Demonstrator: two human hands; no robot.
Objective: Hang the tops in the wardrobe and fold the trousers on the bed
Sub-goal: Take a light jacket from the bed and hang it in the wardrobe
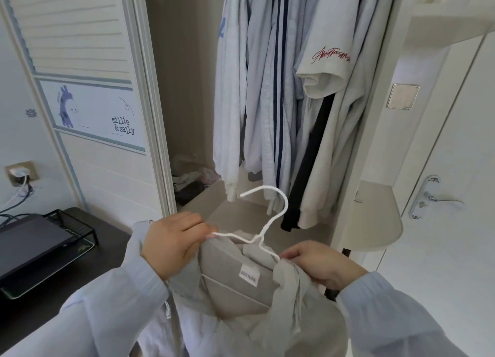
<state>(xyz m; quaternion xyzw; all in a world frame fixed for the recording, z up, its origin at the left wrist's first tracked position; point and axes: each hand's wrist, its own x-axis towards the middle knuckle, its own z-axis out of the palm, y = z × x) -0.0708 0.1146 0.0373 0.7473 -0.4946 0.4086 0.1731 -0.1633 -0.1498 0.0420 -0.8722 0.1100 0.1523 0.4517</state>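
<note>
Left hand [171, 245] pinching white hanger [263, 222], right hand [318, 263] gripping grey top [235, 284] beneath

The white hanger [263, 222] has both its arm ends hidden inside the grey top [241, 284]. Below the hanger, the top is cut off by the bottom edge. Its label text is too small to read.

A home bedroom — an open wardrobe [187, 88] holds hanging clothes [281, 102]; left of it a decorated sliding door [88, 88], right of it a room door [455, 169] with lever handle.
</note>
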